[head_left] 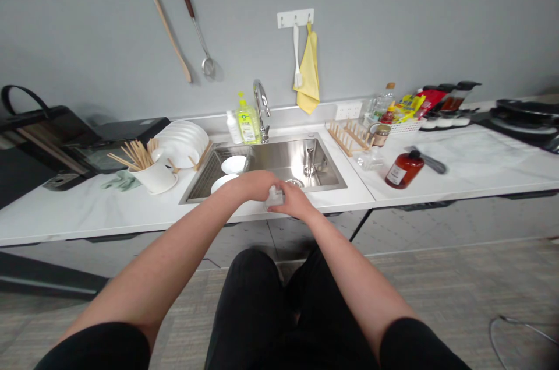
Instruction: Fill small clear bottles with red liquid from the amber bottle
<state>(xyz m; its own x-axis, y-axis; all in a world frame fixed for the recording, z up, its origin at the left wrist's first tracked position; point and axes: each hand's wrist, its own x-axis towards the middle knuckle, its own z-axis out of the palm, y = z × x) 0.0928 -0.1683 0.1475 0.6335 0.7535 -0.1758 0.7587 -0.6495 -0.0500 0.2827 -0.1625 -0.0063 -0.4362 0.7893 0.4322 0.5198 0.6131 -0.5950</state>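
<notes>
Both hands meet over the front edge of the steel sink (339,183). Between them is a small clear container (274,197), its exact kind hard to make out. My right hand (295,201) grips it from the right, thumb and fingers closed round its side. My left hand (261,185) bends over its top from the left, closed against it, with most of the fingers hidden. Close beyond my left wrist, a white bowl (234,164) and a second white bowl (222,183) sit in the dark drain basket (203,175) at the sink's left.
A chrome faucet (261,103) rises behind the sink, beside a yellow-green soap bottle (247,123). Left are stacked white plates (183,140) and a chopstick holder (155,176). On the right stand a wooden rack (343,140) and a brown bottle (404,170).
</notes>
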